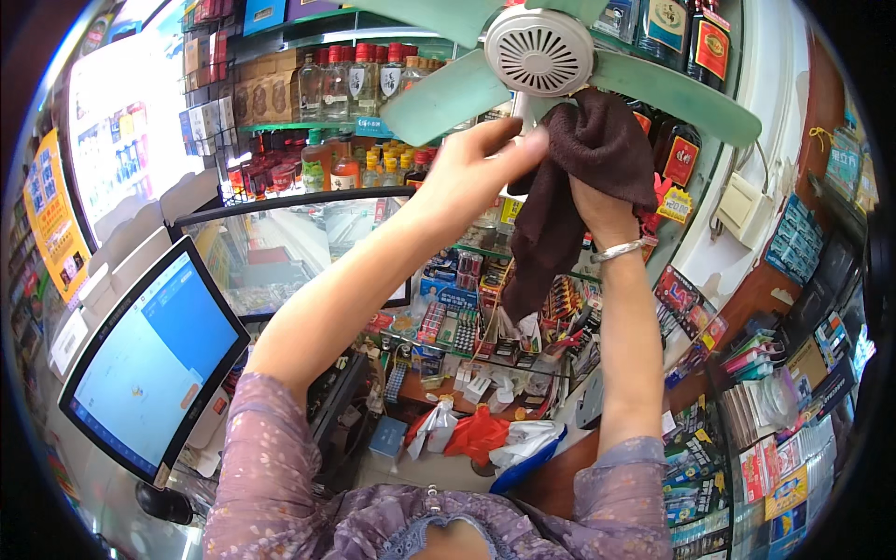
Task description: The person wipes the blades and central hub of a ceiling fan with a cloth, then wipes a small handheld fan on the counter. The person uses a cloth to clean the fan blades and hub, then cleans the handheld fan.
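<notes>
Overhead hangs a fan with a round white slotted hub (539,50) and pale green blades (448,98). My right hand (603,206) is raised just below the hub, gripping a dark brown cloth (595,140). Most of its fingers are hidden under the cloth, and one end dangles far down. A silver bracelet (617,250) circles that wrist. My left hand (493,154) is up beside the fan's white stem (521,108), its blurred thumb close to the cloth. Whether its fingers touch the stem or the cloth cannot be made out.
Glass shelves with bottles (364,80) stand behind the fan. At left are a lit touch-screen monitor (157,364) and a second screen (280,252). Small packaged goods (448,322) crowd the shelves below. A white switch box (743,210) is on the right wall, above a glass counter (721,448).
</notes>
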Demonstrator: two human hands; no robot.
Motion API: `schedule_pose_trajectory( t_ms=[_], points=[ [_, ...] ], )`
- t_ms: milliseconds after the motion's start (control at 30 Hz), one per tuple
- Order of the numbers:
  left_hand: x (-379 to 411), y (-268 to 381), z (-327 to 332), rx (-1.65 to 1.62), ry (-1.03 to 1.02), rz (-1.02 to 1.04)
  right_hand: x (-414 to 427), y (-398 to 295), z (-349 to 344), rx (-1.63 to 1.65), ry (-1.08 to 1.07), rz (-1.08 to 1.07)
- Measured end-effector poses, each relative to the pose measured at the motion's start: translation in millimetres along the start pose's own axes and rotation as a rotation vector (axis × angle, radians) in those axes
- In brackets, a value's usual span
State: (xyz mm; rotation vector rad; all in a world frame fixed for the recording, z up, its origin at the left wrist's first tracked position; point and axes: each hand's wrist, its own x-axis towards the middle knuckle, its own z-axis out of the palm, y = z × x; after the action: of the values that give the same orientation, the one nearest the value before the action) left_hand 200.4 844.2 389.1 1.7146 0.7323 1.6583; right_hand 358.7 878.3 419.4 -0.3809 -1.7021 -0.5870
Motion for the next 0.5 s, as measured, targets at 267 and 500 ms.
schedule_pose_trajectory(
  t_ms=[267,500],
  points=[
    [7.0,97.1,-28.4,1.23,0.412,1.33,-14.2,33.4,-8.8,-0.024,-0.212,-0.016],
    [26.8,132.4,-7.3,1.082,0.203,0.846,-9.4,61.0,-19.7,-0.256,-0.305,-0.084]
  ],
)
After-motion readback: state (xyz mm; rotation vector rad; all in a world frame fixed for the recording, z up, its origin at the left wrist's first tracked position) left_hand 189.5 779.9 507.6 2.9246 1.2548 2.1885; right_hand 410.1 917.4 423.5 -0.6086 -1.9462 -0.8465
